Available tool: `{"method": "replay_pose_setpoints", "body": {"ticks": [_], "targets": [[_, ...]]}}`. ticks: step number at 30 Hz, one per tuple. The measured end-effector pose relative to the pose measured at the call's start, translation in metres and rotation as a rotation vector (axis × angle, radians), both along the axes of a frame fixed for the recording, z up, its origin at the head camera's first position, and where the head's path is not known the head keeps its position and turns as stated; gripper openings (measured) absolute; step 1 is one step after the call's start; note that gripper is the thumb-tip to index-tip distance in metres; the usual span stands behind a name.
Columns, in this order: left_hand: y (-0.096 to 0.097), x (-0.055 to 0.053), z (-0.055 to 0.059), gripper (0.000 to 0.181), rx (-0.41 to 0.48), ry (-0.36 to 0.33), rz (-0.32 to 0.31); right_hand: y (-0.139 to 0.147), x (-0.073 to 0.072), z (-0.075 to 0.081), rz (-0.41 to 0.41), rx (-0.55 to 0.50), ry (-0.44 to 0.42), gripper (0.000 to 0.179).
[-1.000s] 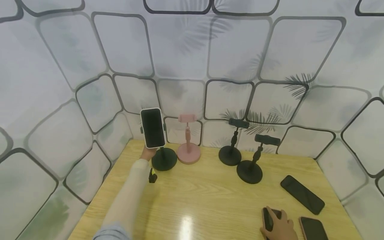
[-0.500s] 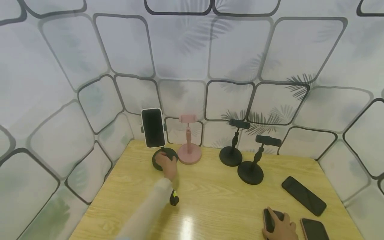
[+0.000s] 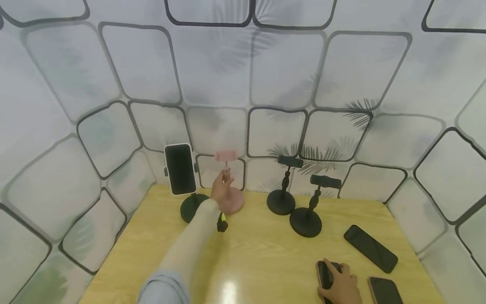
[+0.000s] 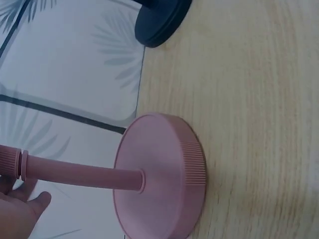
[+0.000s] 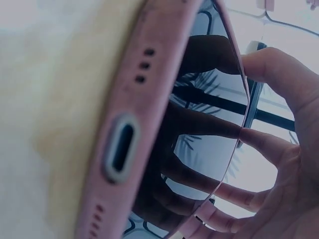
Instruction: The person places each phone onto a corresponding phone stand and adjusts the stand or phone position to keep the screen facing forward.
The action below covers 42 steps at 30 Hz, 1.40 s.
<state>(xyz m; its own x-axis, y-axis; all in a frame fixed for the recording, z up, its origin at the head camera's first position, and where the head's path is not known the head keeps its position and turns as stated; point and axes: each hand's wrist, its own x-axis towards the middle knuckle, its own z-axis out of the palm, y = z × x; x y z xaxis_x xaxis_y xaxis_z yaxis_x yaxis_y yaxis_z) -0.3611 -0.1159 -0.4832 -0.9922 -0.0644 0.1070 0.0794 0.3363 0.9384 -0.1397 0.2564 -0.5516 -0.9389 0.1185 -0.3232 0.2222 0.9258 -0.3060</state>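
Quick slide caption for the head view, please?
Left hand at the pink stand, beside a dark stand holding a white-rimmed phone; right hand on another phone.

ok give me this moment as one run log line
left hand: on stem of pink stand | right hand: on pink-edged phone | white-framed phone: clamped in leftmost stand | black stands at right: no phone

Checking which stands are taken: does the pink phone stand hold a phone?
No, in the head view the clamp atop the pink phone stand has no phone in it.
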Motion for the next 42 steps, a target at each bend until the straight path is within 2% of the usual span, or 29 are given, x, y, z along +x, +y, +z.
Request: {"method": "replay_pose_setpoints", "body": {"ticks": [4,8,12,15,19,22,26,35,42], "targets": [[-0.004,-0.004,-0.004,0.028,0.004,0.043,0.003,-0.009,-0.008,0.001,0.013,-0.003,0.035,0.087],[-0.002,-0.004,-0.009,0.023,0.006,0.052,-0.020,-0.018,-0.021,0.002,0.030,-0.009,0.119,0.081],[0.003,0.002,-0.010,0.022,-0.005,0.031,-0.063,-0.024,-0.034,0.004,0.053,-0.030,0.208,0.079],[0.008,0.009,-0.012,0.021,-0.039,0.016,-0.085,-0.026,-0.039,0.005,0.064,-0.034,0.225,0.080],[0.016,0.023,-0.015,0.026,-0.092,0.049,-0.131,-0.026,-0.041,0.004,0.060,-0.031,0.201,0.081],[0.024,0.036,-0.015,0.031,-0.100,0.089,-0.179,-0.026,-0.041,0.003,0.052,-0.025,0.192,0.081],[0.036,0.056,-0.015,0.025,-0.109,0.116,-0.223,-0.027,-0.042,0.004,0.047,-0.024,0.192,0.081],[0.063,0.095,-0.014,0.024,-0.140,0.113,-0.323,-0.026,-0.046,-0.001,0.033,-0.047,0.193,0.092],[0.078,0.117,-0.012,0.021,-0.150,0.120,-0.362,-0.025,-0.048,-0.003,0.002,-0.083,0.164,0.100]]}}
